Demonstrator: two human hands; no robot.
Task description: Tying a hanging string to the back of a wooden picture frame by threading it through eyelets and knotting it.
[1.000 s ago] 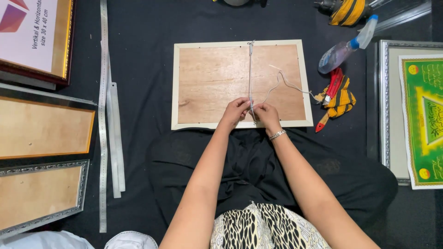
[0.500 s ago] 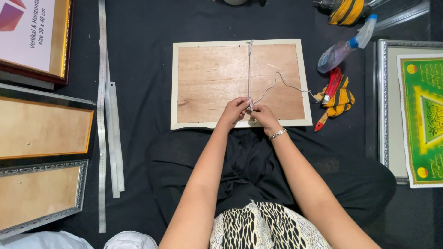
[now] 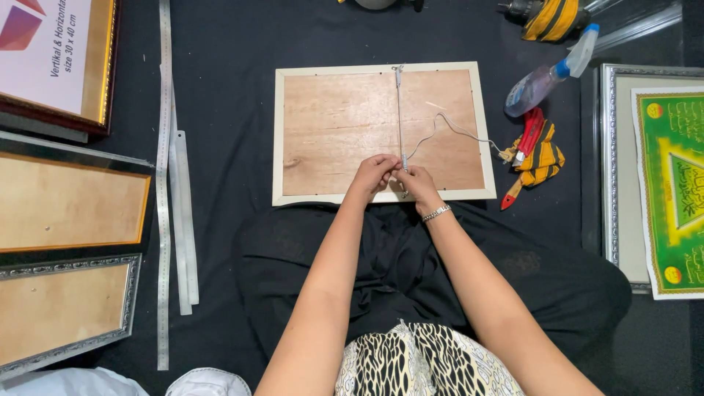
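At frame centre, the frame (image 3: 337, 132) lies back-up; cord (image 3: 400, 117) already runs from its top edge. Left hand (image 3: 375, 172) and right hand (image 3: 416, 180) pinch its lower end, not yet fastened.

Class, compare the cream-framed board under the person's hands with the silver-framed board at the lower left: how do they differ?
The cream-framed board has a plain pale frame; the silver-framed board has an ornate silver one. The cream-framed board lies square to the person and carries a white cord that the left hand and right hand pinch; the silver-framed board lies tilted, untouched. Both show brown backing.
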